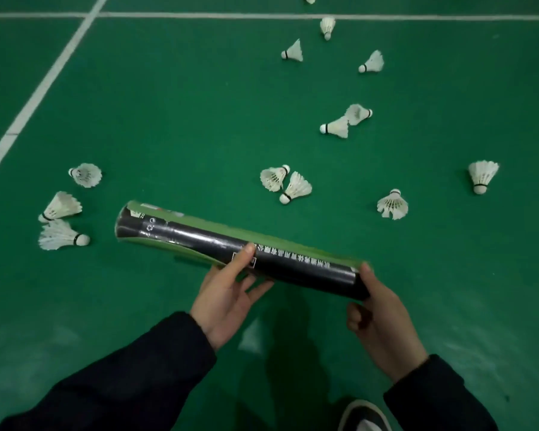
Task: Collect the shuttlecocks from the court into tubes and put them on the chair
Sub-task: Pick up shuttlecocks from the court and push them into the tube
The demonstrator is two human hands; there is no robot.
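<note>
I hold a long black and green shuttlecock tube level above the court, its far end pointing left. My left hand grips the tube near its middle, thumb on top and fingers underneath. My right hand cups the tube's near right end with its fingers curled round it. Several white feather shuttlecocks lie scattered on the green floor: a pair just beyond the tube, three at the left, one at the right, another farther right, and more toward the back.
White court lines run along the left and across the top. My shoe shows at the bottom edge. A pale glare patch lies on the floor between my arms.
</note>
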